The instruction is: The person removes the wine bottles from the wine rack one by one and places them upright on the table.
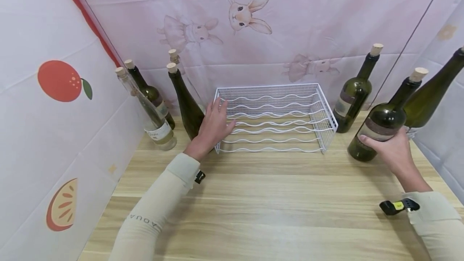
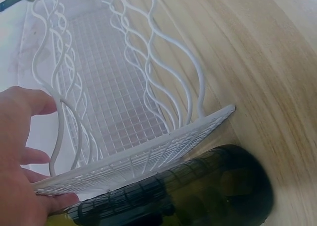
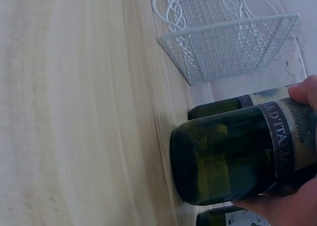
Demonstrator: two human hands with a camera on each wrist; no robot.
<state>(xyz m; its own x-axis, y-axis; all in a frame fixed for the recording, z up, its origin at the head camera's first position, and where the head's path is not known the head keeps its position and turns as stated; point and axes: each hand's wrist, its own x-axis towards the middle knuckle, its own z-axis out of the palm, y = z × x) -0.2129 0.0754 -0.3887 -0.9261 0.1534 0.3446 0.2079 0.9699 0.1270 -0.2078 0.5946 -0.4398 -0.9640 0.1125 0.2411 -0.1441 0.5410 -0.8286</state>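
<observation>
A white wire wine rack [image 1: 275, 128] with wavy bars sits against the back wall. My left hand [image 1: 214, 124] grips the top of its left end. In the left wrist view, the thumb and fingers [image 2: 59, 201] lie around the wire edge, close to a dark green bottle [image 2: 198, 191] beside the mesh panel. My right hand [image 1: 393, 152] holds a corked green wine bottle [image 1: 386, 118] around its labelled body, at the right of the rack. The bottle leans a little to the right. In the right wrist view its label [image 3: 294, 134] shows between thumb and fingers.
Two more green bottles, one corked [image 1: 349, 102] and one slanting [image 1: 424, 100], stand at the right. On the left are a tall green bottle [image 1: 186, 106], a clear bottle [image 1: 159, 126] and others behind. Printed cloth walls [image 1: 119, 7] enclose the wooden table [image 1: 264, 208].
</observation>
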